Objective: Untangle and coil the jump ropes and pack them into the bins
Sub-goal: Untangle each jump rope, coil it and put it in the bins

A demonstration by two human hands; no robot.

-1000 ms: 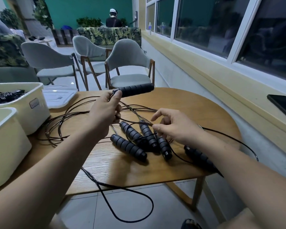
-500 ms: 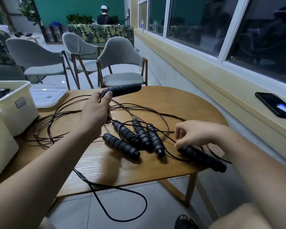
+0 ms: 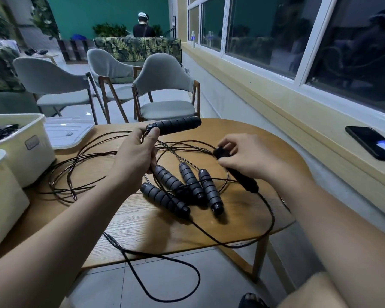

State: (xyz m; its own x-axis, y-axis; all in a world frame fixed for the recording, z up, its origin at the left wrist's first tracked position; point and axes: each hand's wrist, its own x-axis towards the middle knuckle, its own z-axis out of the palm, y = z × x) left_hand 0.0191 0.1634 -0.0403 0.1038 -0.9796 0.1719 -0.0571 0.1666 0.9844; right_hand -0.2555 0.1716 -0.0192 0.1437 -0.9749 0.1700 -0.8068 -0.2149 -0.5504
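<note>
Black ribbed handles, cream bins, tan wood-grain table, grey chairs.

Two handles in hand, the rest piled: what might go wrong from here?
1. The left hand grips the raised handle, the right hand a second handle; their cords lead into the tangle, so pulling apart may tighten it or drag the loose handles off the table.
2. The cord loop hanging to the floor may snag the foot.

Beyond the fingers, three grey chairs on tiled floor; dark windows right, teal wall behind.
</note>
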